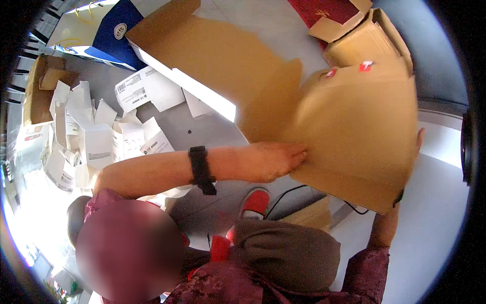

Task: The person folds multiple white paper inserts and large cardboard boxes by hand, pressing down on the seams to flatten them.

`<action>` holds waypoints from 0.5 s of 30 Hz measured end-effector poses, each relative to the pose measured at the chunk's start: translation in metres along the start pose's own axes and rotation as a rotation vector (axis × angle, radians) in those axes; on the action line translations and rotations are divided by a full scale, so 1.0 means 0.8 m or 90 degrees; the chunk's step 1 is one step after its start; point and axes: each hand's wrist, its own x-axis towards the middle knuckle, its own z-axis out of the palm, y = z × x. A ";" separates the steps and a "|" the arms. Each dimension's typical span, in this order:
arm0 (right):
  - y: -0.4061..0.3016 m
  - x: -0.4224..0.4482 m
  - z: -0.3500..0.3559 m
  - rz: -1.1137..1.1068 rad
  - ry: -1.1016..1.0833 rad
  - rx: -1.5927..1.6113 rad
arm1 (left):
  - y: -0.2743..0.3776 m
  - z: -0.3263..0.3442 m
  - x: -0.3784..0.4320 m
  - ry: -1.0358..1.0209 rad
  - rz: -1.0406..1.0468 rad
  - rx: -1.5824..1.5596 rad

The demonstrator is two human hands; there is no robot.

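Note:
A brown cardboard box (pixel 353 133), partly blurred, is tilted up between my hands. It bears red-and-white stickers (pixel 365 66) near its far edge. My left hand (pixel 273 161) reaches across from the left, its fingers at the box's near left side. A dark strap (pixel 200 169) circles that wrist. My right hand (pixel 420 138) is mostly hidden behind the box; only fingertips show past its right edge, and they appear to hold it there. Beyond my left hand lies a large open cardboard carton (pixel 212 49) with a bright white edge (pixel 197 91).
Opened white cartons (pixel 97 136) bearing print are heaped at the left, near a brown box (pixel 38 91). A blue-and-white paper bag (pixel 117 34) stands behind them. More boxes (pixel 360 47) sit at the upper right. A black cable (pixel 283 195) runs by my red shoe (pixel 255 201).

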 end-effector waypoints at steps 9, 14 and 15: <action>0.041 -0.038 -0.052 -0.022 -0.063 -0.305 | -0.004 0.074 -0.030 -0.327 -0.077 0.219; 0.094 -0.106 -0.059 0.123 -0.160 -0.277 | -0.030 0.017 -0.057 -0.025 -0.308 -0.080; 0.095 -0.119 -0.055 0.240 -0.207 -0.197 | -0.032 -0.001 -0.061 -0.003 -0.381 0.001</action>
